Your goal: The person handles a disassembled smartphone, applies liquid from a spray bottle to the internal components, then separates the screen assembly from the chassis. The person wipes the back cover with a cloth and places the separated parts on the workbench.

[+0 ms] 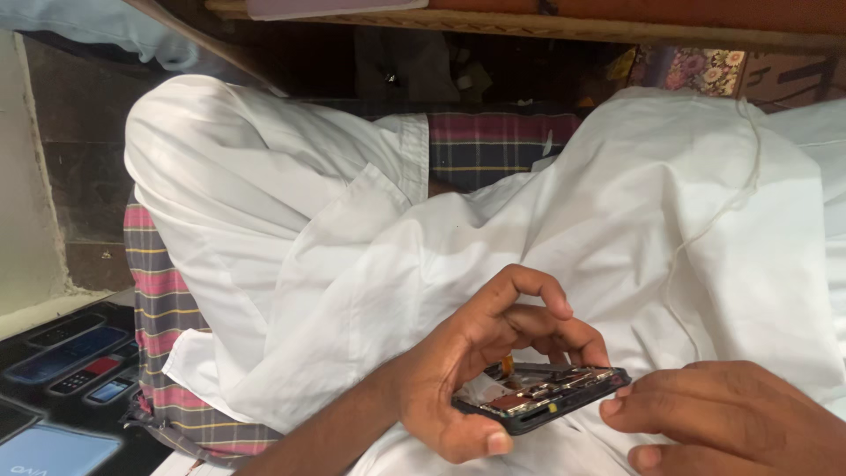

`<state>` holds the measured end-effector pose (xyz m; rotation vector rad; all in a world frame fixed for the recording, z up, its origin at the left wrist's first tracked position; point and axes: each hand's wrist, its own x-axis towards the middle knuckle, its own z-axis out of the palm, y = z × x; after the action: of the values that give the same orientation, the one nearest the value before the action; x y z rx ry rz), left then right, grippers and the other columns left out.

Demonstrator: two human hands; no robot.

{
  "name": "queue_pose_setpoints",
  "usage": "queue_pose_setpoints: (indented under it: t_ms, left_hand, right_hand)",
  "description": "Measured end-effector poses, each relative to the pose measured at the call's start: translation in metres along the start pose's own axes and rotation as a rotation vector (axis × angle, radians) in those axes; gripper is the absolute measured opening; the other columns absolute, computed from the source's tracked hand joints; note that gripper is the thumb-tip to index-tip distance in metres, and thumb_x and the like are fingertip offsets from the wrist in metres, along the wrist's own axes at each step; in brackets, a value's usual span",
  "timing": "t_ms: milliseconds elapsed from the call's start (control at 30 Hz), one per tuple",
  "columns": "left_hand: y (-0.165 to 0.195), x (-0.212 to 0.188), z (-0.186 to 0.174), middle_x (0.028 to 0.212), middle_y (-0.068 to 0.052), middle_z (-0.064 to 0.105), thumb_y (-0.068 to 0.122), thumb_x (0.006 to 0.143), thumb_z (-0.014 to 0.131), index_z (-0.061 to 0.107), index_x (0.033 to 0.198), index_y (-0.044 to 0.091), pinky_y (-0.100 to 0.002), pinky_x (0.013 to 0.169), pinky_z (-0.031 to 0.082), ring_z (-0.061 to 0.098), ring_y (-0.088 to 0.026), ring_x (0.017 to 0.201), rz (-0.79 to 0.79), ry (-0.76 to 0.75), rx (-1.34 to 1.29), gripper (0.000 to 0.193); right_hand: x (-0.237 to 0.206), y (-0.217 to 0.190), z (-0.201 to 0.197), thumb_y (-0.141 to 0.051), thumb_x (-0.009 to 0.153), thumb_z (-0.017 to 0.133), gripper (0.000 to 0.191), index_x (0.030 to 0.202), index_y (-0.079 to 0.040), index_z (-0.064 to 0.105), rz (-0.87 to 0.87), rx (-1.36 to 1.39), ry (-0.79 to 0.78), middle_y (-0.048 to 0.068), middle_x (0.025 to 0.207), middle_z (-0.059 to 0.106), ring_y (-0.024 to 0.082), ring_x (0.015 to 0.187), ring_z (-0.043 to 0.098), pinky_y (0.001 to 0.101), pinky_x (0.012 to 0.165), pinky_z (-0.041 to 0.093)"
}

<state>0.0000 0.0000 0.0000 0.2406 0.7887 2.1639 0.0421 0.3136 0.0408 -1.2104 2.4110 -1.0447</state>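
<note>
White cloth [564,229] fills most of the head view, draped over the person's lap, with plaid fabric [493,145] showing at upper centre. Low in the frame, the left hand [476,370] clasps an opened black phone [542,397], thumb under its near edge and fingers curled over the exposed boards. At lower right, the right hand [723,414] touches the phone's far end with a fingertip, gripping nothing. Steadying the frame firmly while pressing lightly would likely protect the small parts inside
</note>
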Motion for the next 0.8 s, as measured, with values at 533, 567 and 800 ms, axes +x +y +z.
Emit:
queue_pose_setpoints:
  t_ms: [533,567,800]
  left_hand:
    - [-0.007,-0.008,-0.008,0.127,-0.020,0.063,0.034,0.078,0.079,0.037,0.143,0.011,-0.041,0.112,0.048,0.064,-0.024,0.114,0.021,0.005,0.029,0.081]
    - [-0.007,-0.008,-0.009,0.127,-0.020,0.063,0.034,0.078,0.079,0.037,0.143,0.011,-0.040,0.112,0.048,0.064,-0.024,0.115,0.017,0.005,0.032,0.081]
    - [-0.009,-0.006,-0.010,0.127,-0.020,0.064,0.036,0.079,0.078,0.038,0.143,0.012,-0.039,0.111,0.048,0.062,-0.024,0.119,0.027,-0.002,0.052,0.079]
  right_hand:
    - [0.089,-0.042,-0.024,-0.016,0.077,0.083,0.031,0.105,-0.019,0.067,0.112,-0.027,0.209,-0.004,0.099,0.070,0.012,0.094,0.076,0.0330,0.082,0.057]
    - [0.089,-0.042,-0.022,-0.015,0.077,0.083,0.031,0.103,-0.019,0.068,0.124,-0.028,0.217,-0.004,0.099,0.071,0.011,0.093,0.076,0.0333,0.082,0.057]
    - [0.088,-0.041,-0.028,-0.018,0.076,0.086,0.028,0.099,-0.019,0.069,0.140,-0.021,0.190,-0.003,0.099,0.072,0.011,0.087,0.074,0.0330,0.080,0.059]
